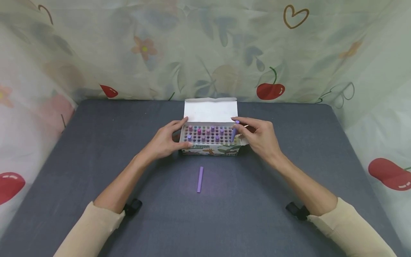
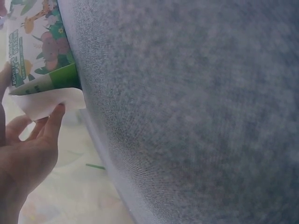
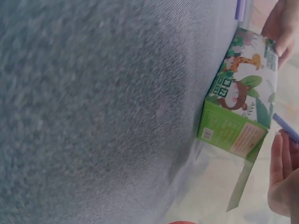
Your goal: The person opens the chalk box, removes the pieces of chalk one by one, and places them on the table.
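Observation:
An open cardboard box (image 1: 210, 150) printed with jungle animals stands in the middle of the table, its top full of rows of round holes. Several pink and purple crayons (image 1: 199, 131) stick up from the holes. My left hand (image 1: 163, 141) holds the box's left end, thumb at the front edge and fingers toward the back. Above the right end, my right hand (image 1: 261, 137) pinches a slim purple crayon (image 1: 234, 132) between thumb and fingers, tilted, its lower end over the holes. Another purple crayon (image 1: 200, 179) lies on the table in front of the box.
The box's white lid (image 1: 210, 110) stands raised at the back. A side flap (image 3: 242, 184) juts out from the right end. Dark grey cloth covers the table (image 1: 160, 221), and a printed curtain (image 1: 199, 50) hangs behind it and along both sides.

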Demonstrator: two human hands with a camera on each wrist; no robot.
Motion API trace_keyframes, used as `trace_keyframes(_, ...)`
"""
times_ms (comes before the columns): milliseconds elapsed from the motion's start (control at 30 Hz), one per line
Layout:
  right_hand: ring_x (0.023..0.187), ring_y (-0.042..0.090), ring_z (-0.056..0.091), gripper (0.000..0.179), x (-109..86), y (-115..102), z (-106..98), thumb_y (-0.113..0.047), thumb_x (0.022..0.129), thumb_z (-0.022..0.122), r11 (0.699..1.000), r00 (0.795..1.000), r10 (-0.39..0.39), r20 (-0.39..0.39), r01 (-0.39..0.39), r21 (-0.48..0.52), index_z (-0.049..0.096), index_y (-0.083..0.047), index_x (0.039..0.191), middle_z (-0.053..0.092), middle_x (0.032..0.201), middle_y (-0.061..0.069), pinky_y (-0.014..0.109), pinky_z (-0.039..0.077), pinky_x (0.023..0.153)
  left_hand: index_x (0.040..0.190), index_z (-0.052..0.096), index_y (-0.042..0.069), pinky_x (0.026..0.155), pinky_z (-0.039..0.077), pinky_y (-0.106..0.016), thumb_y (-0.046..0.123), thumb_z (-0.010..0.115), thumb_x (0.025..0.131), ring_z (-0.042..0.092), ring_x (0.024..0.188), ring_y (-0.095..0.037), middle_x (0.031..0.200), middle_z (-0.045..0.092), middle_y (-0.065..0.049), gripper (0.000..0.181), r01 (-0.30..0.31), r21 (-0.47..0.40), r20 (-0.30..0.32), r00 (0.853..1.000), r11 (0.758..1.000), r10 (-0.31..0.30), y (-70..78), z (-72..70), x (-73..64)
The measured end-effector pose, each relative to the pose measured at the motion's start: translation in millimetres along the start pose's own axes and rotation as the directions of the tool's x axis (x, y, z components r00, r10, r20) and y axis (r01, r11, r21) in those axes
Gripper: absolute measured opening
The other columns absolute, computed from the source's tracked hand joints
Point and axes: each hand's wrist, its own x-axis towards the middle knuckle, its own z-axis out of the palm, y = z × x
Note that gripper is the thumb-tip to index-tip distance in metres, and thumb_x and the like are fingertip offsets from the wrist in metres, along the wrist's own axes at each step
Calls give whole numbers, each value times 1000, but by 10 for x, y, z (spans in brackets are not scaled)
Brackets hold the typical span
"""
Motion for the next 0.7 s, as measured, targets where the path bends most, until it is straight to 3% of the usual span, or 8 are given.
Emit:
trace_keyframes(133,65,25,71,28,-22,-46,5,-8,92,72,997,999,38,9,-38,61,73,-4,119,74,86,9,31,57,62,159,27,22,95,52,-41,34,79,86,55,125,-29,150,39,-12,90,-5,-10,-1,1000,1000,5,9,-5,1)
trace_keyframes(300,63,23,71,27,-57,-107,31,-13,91,74,987,997,67,33,-71,146,74,-4,117,74,91,10,31,58,63,158,27,23,95,52,-42,35,79,86,54,126,-28,150,39,-12,90,-5,5,-2,1000,1000,5,20,-13,1)
trace_keyframes(500,63,32,68,25,-117,-137,92,-11,90,74,970,990,117,78,-131,203,75,-3,114,73,91,11,37,58,61,159,27,23,96,51,-43,36,79,87,53,127,-29,151,39,-13,90,-3,27,-1,1000,1000,3,15,-13,5)
trace_keyframes(700,65,22,68,25,-205,-140,186,-6,90,73,941,975,161,151,-198,273,72,4,113,71,88,15,35,59,62,159,26,23,94,52,-44,35,78,87,51,128,-32,152,37,-13,89,-2,52,6,1000,999,1,-2,3,-3)
